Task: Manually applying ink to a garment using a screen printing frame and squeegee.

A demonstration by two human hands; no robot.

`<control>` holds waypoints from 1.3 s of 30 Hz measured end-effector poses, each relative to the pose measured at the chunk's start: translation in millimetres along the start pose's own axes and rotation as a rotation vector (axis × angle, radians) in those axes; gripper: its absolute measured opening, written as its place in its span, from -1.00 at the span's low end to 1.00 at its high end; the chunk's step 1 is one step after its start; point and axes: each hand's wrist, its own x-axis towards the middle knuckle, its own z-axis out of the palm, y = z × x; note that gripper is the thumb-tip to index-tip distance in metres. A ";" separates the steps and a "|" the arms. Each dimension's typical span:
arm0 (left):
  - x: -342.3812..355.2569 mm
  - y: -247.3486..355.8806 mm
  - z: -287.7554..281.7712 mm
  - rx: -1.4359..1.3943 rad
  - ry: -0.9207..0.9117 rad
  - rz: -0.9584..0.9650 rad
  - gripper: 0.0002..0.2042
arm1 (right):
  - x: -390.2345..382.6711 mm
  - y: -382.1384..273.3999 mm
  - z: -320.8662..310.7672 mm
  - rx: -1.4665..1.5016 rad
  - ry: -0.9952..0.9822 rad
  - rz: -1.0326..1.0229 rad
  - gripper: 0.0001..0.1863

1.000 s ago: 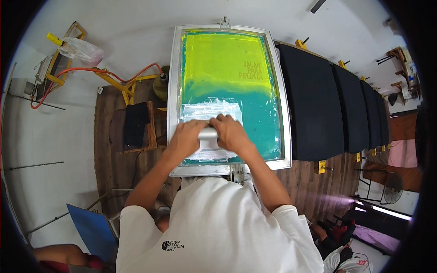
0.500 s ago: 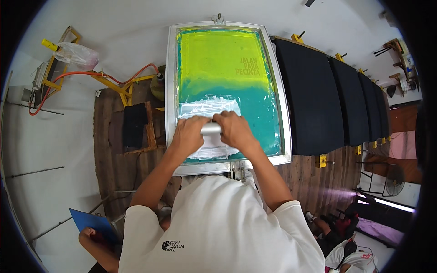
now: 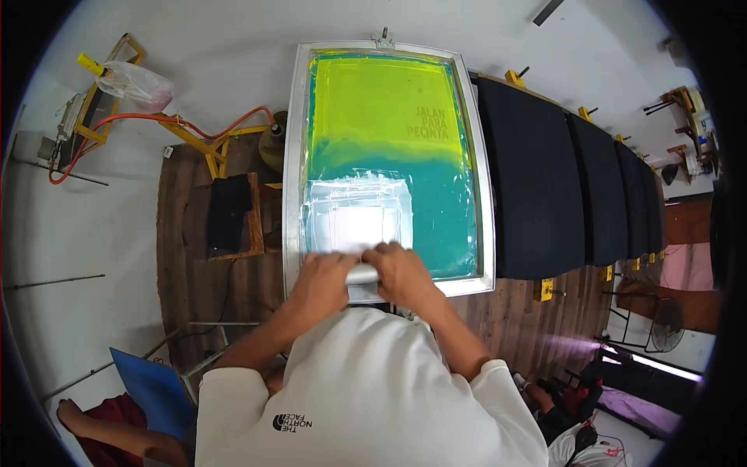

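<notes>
Both my hands are wrapped around a squeegee with a pale, rounded handle. My left hand grips its left part and my right hand its right part, close together. The squeegee is at the near edge of a screen printing frame with a metal rim; its blade is hidden. White ink covers a rectangular patch of the teal mesh just beyond my hands. Farther off, the mesh is yellow-green with faint lettering at its right.
A row of black-covered printing boards extends to the right. Left of the frame, black cloth lies on a wooden stand, with an orange hose above. At lower left, another person's arm is beside a blue panel.
Both hands have drawn the squeegee toward me, from the middle of the white patch to the frame's near edge. A smoother bright white rectangle now shows behind it.
</notes>
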 end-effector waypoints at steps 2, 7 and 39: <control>19.1 -16.1 -1.0 -0.004 0.215 0.079 -0.58 | 27.2 6.6 -6.4 -0.050 0.069 0.007 -0.57; 54.2 -37.3 -10.2 0.020 0.340 0.077 -0.54 | 69.5 25.1 -3.2 -0.117 0.122 0.010 -0.56; 8.9 -7.5 -3.5 0.014 0.067 -0.017 -0.44 | 15.7 3.2 5.4 -0.022 0.029 0.031 -0.56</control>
